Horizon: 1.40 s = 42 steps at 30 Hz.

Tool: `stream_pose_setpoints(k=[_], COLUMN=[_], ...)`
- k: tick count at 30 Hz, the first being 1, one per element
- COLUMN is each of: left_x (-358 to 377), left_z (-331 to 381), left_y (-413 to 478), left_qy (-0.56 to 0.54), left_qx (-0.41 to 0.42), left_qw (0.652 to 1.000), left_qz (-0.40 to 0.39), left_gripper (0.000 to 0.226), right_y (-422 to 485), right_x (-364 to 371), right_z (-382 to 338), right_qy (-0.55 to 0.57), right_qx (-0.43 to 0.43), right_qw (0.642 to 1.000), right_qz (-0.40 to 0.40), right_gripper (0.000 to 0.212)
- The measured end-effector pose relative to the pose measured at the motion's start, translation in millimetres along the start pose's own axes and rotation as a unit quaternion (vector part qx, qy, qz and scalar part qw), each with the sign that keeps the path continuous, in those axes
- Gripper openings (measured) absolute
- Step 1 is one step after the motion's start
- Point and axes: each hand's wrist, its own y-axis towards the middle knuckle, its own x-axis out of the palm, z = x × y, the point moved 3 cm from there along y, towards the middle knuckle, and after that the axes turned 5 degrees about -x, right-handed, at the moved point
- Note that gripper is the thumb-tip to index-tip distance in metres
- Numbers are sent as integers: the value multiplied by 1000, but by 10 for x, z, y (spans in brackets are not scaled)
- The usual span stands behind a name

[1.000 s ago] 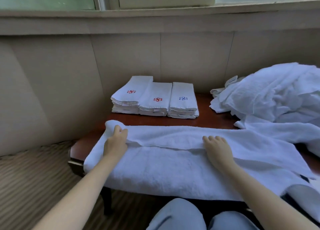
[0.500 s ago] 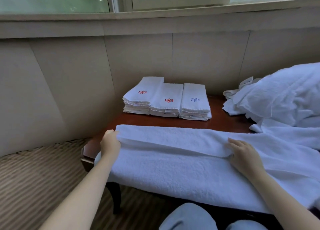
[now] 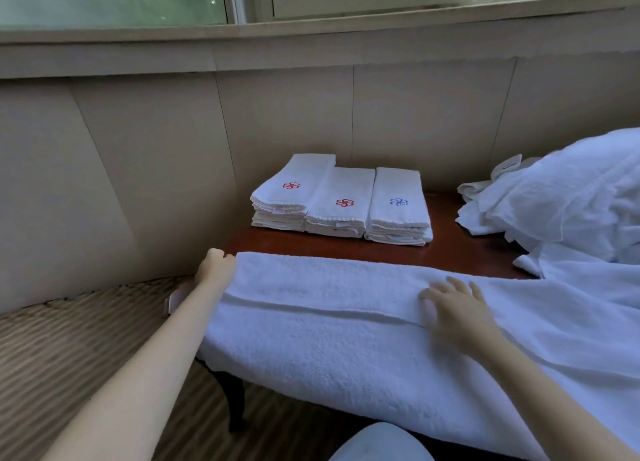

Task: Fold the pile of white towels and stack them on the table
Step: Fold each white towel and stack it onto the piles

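Observation:
A long white towel (image 3: 346, 339) lies across the near side of the dark wooden table (image 3: 346, 247), folded lengthwise, its front part hanging over the table's edge. My left hand (image 3: 216, 266) grips the towel's far-left corner. My right hand (image 3: 457, 308) lies flat on the folded flap, fingers spread, right of the middle. At the back of the table stand three stacks of folded white towels (image 3: 341, 200), two with red emblems and one with a blue emblem. A heap of unfolded white towels (image 3: 561, 197) is piled at the right.
A beige panelled wall and a window sill rise directly behind the table. Striped carpet (image 3: 69, 349) covers the floor at the left. My knee in pale trousers (image 3: 381, 443) shows at the bottom edge.
The far flap has been drawn toward me and now lies flatter, with a straight edge. My left hand shifted to the towel's left corner; my right hand slid along the flap and flattened.

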Motion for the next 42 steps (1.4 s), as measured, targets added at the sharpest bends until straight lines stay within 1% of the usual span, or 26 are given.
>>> stream_pose_setpoints(k=[2, 3, 4, 5, 7, 9, 11, 12, 13, 14, 16, 17, 18, 19, 21, 23, 24, 25, 28, 30, 32, 34, 36, 38, 40, 42], left_x=[65, 89, 113, 145, 210, 237, 257, 260, 254, 249, 270, 324, 420, 565, 916, 1323, 1513, 1677, 1928, 1976, 1982, 1968, 1953, 1932, 1916, 1902], left_z=[82, 113, 138, 157, 179, 188, 171, 187, 224, 284, 456, 574, 702, 823, 995, 1109, 1135, 1143, 1147, 1172, 1204, 1219, 1219, 1215, 1213, 1213], left_y=[21, 55, 110, 191, 330, 412, 458, 455, 429, 377, 199, 62, -119, -328, -819, -1348, -1587, -1795, -2048, -1974, -1867, -1798, -1771, -1779, -1803, -1831], left_qy=[55, 80, 99, 103, 90, 61, 77, 106, 155, 214, 352, 399, 419, 416, 378, 337, 327, 327, 336, 337, 348, 353, 352, 352, 352, 348], left_qx=[-35, -32, -27, -15, 32, 66, 77, 79, 74, 64, 55, 83, 124, 169, 216, 202, 198, 206, 252, 270, 290, 306, 313, 313, 313, 311], left_qw=[996, 994, 992, 992, 992, 993, 992, 989, 984, 973, 934, 913, 899, 893, 897, 900, 896, 891, 889, 886, 874, 865, 863, 863, 864, 867], left_qz=[-59, -67, -69, -73, -87, -82, -63, -59, -55, -52, -7, 24, 35, 19, -74, -189, -226, -237, -183, -169, -177, -183, -182, -182, -179, -175], left_gripper=[28, 19, 14, 16, 27, 24, 22, 20, 12, 11, 39, 46, 48, 48, 53, 65, 70, 72, 72, 71, 70, 68, 67, 67, 66, 66], right_y=[187, 276, 373, 464, 603, 649, 644, 636, 626, 614, 567, 528, 482, 422, 294, 52, -113, -309, -914, -1222, -1465, -1669, -1827, -1914, -1921, -1870], right_x=[-42, -78, -95, -97, -16, 141, 249, 259, 247, 215, 131, 89, 60, 29, -27, -78, -87, -86, 6, 45, 55, 49, 43, 23, 3, -20], right_z=[-183, -221, -214, -198, -172, -206, -241, -240, -222, -178, -21, 81, 199, 327, 602, 924, 1088, 1247, 1560, 1659, 1709, 1734, 1766, 1811, 1827, 1793], right_qy=[155, 235, 287, 293, 207, 115, 89, 96, 103, 111, 125, 127, 123, 119, 132, 156, 157, 144, 101, 114, 138, 174, 232, 260, 325, 426], right_qx=[-31, -17, 5, 20, 21, -3, -19, -28, -37, -44, -32, -13, 11, 38, 97, 169, 203, 229, 272, 285, 292, 298, 329, 379, 402, 382], right_qw=[987, 972, 958, 956, 978, 991, 993, 992, 991, 989, 986, 985, 986, 987, 985, 973, 966, 961, 954, 948, 942, 934, 909, 883, 851, 813], right_qz=[-14, -16, -7, -1, -22, -64, -75, -73, -76, -84, -107, -113, -111, -99, -56, -5, 24, 51, 73, 84, 89, 96, 109, 97, 95, 110], right_gripper=[36, 35, 36, 38, 40, 48, 55, 56, 56, 56, 55, 55, 54, 52, 48, 46, 44, 41, 38, 43, 58, 78, 93, 98, 93, 80])
